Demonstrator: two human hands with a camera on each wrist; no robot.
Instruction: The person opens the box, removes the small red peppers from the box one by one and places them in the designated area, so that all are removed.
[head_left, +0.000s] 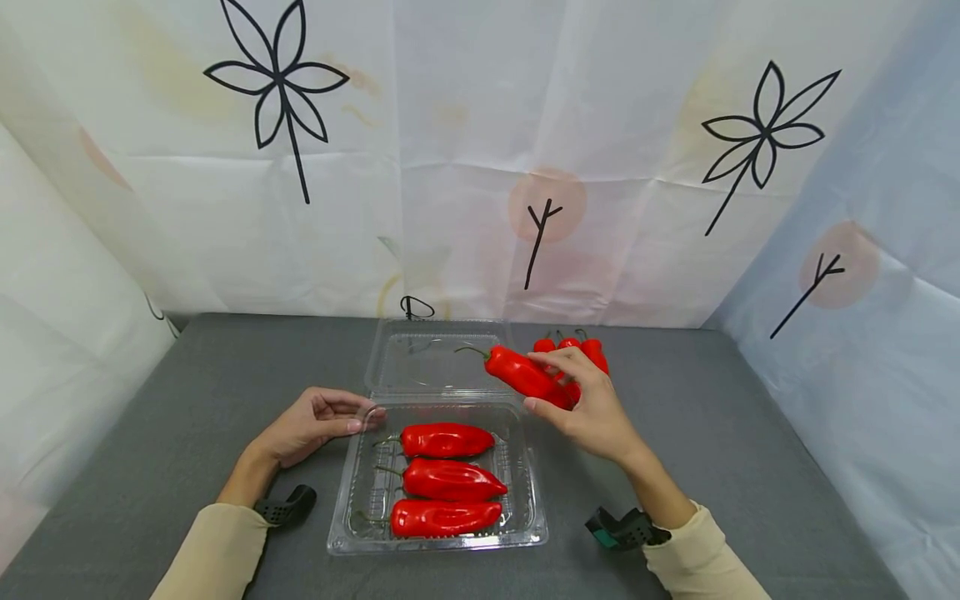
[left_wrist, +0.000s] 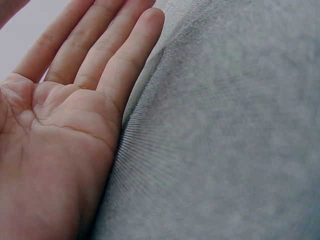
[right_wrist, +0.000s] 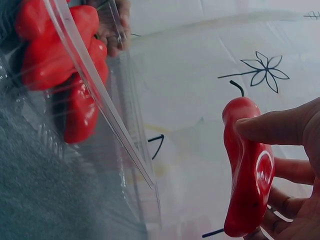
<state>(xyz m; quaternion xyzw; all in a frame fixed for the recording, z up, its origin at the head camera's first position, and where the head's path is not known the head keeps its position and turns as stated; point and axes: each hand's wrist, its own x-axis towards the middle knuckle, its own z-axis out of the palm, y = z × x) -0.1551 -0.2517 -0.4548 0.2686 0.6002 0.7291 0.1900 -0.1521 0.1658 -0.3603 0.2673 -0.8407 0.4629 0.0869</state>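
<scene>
Peppers are being packed, it seems: three [head_left: 442,479] already lie side by side in the clear clamshell tray [head_left: 525,467], and a fourth [head_left: 522,375] is pinched in the right hand [head_left: 588,408] just above the tray's far right corner. A few more [head_left: 577,346] are left on the grey table [head_left: 750,467] behind that hand, so the work is judged roughly half done. The left hand [head_left: 311,425] is relaxed and holds nothing, its fingertips at the tray's left rim.

Bright, even, soft light with faint shadows. The head view bends at its edges. Glare streaks the clear tray [head_left: 525,467]. The wrist views are close and slightly blurred.

red peppers [head_left: 442,479], grey table [head_left: 750,467]
</scene>
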